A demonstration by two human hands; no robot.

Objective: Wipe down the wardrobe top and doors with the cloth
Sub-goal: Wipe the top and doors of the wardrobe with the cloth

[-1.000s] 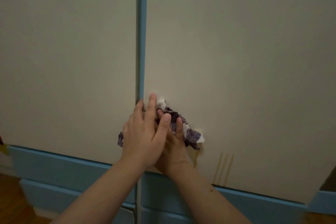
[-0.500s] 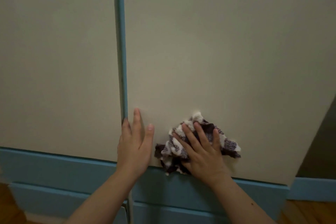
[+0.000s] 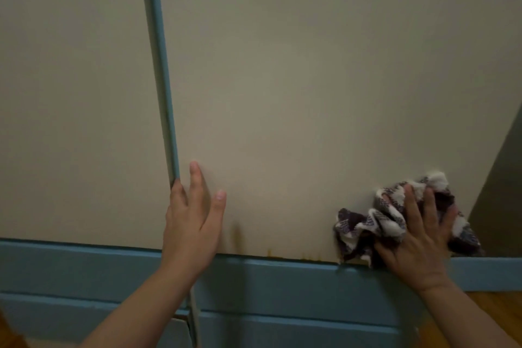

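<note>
A cream wardrobe door (image 3: 296, 93) is seen above a blue base rail (image 3: 84, 263). The patterned cloth (image 3: 378, 220) is bunched at the door's lower corner, at four o'clock, and is pressed against the panel by the right hand (image 3: 418, 243), fingers spread straight. At seven o'clock, well apart, the left hand (image 3: 192, 229) is laid flat on the door with its fingers extended.

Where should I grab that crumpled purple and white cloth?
Take the cloth by its bunched middle, coming straight at the door from the front, palm flat, as the right hand does. It lies crumpled against an upright door, so only pressing keeps it up; the loose left end would probably flop.
</note>
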